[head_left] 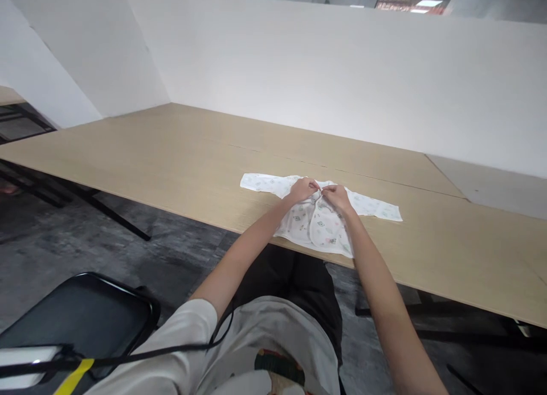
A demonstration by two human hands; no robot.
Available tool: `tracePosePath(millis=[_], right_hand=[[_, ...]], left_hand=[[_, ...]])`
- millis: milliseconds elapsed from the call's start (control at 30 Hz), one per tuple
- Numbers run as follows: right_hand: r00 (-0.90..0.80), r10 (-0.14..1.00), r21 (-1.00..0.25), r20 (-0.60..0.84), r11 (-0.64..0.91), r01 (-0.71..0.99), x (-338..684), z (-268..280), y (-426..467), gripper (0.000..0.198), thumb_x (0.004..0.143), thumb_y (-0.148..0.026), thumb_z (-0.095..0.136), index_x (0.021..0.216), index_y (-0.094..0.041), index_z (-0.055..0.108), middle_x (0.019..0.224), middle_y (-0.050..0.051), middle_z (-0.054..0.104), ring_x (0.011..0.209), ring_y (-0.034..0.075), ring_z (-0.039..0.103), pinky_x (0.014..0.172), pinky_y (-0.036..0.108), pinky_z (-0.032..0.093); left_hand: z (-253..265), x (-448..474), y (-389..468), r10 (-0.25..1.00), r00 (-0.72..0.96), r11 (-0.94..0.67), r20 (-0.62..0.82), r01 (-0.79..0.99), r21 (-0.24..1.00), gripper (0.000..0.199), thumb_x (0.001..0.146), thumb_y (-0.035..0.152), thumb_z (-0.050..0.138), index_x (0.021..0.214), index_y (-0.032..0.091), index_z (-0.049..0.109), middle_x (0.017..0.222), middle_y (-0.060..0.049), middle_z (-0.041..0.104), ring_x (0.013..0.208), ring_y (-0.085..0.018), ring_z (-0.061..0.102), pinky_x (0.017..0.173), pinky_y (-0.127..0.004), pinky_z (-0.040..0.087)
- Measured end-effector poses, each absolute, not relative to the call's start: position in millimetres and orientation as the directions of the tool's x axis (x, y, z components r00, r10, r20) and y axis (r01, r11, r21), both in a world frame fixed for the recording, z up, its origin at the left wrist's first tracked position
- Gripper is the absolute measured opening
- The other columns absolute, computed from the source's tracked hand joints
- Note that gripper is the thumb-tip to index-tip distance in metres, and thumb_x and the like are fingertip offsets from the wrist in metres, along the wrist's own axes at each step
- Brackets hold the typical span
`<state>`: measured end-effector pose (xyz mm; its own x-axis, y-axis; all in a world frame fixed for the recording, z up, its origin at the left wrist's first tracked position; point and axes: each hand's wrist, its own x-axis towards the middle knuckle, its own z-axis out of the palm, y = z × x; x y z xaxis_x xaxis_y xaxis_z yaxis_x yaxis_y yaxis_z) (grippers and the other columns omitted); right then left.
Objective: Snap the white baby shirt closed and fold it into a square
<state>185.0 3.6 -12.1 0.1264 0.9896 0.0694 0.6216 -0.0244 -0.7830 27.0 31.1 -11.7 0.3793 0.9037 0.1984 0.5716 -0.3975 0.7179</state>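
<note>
A small white baby shirt with a scattered print lies spread on the table, both long sleeves stretched out to the sides. Its lower hem reaches the table's front edge, and a curved front flap overlaps the other side. My left hand pinches the fabric at the neckline from the left. Close beside it, my right hand pinches the same spot from the right, fingertips nearly meeting. Whatever small fastening may be between the fingers is too small to make out.
The wooden table runs wide to both sides, with a white partition behind it. A black chair stands at lower left, a white device on it. A black cable crosses my left sleeve.
</note>
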Motion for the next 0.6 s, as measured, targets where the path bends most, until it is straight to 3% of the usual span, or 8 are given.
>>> tracePosePath(millis=[200,433,600], right_hand=[[0.051,0.999,-0.875,0.008,-0.018,0.484,186,-11,1,0.027,0.068,-0.027,0.047,0.079,-0.012,0.067,0.047,-0.003,0.047,0.042,0.009,0.038,0.046,0.021,0.030],[0.029,0.992,-0.836,0.120,0.085,0.542,181,-16,0,0.016,0.063,-0.027,0.057,0.075,-0.017,0.057,0.054,-0.003,0.055,0.045,0.009,0.044,0.047,0.020,0.033],[0.053,0.995,-0.851,0.088,0.048,0.523,179,-20,3,0.020,0.063,-0.034,0.063,0.071,-0.017,0.055,0.053,-0.003,0.053,0.045,0.009,0.044,0.046,0.020,0.033]], left_hand=[[-17,27,35,0.900,0.366,-0.404,0.236,0.501,0.765,0.021,0.080,0.019,0.055,0.093,0.014,0.071,0.094,-0.006,0.072,0.090,-0.016,0.065,0.084,-0.025,0.048],[-17,29,31,0.926,0.309,-0.342,0.218,0.439,0.831,0.024,0.079,0.023,0.059,0.099,0.014,0.069,0.088,-0.006,0.072,0.085,-0.016,0.066,0.081,-0.026,0.050],[-9,30,24,0.923,0.301,-0.367,0.240,0.498,0.786,0.024,0.077,0.023,0.062,0.099,0.016,0.068,0.087,-0.005,0.072,0.088,-0.017,0.066,0.083,-0.027,0.050]])
